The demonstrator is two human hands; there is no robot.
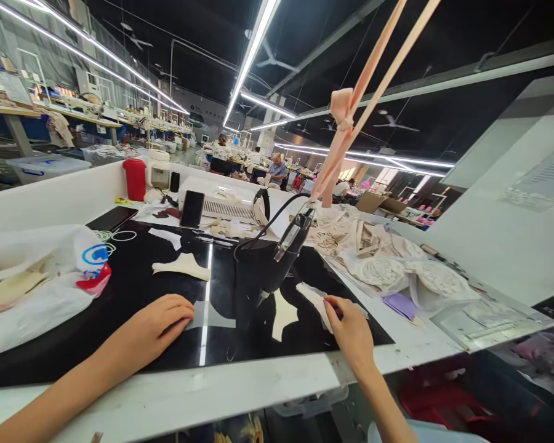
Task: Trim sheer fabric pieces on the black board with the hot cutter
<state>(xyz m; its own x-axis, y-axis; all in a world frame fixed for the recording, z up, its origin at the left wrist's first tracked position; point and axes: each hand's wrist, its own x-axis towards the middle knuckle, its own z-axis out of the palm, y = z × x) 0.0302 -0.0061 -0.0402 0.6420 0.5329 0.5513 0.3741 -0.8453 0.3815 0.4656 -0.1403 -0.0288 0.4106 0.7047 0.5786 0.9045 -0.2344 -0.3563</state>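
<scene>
On a glossy black board, my left hand closes its fingertips on the left end of a thin translucent cut piece lying flat. My right hand pinches the edge of a white fabric piece between thumb and fingers; part of that piece is hidden behind them. Between the hands lies a cream fabric piece, and farther back is another cream piece. A black corded hand tool hangs above the board from knotted pink straps.
At the left sits a white plastic bag holding cream cloth. Beige lace garments are heaped at the right. A phone, a vented white box and a red container stand at the back. Other people sit in the distance.
</scene>
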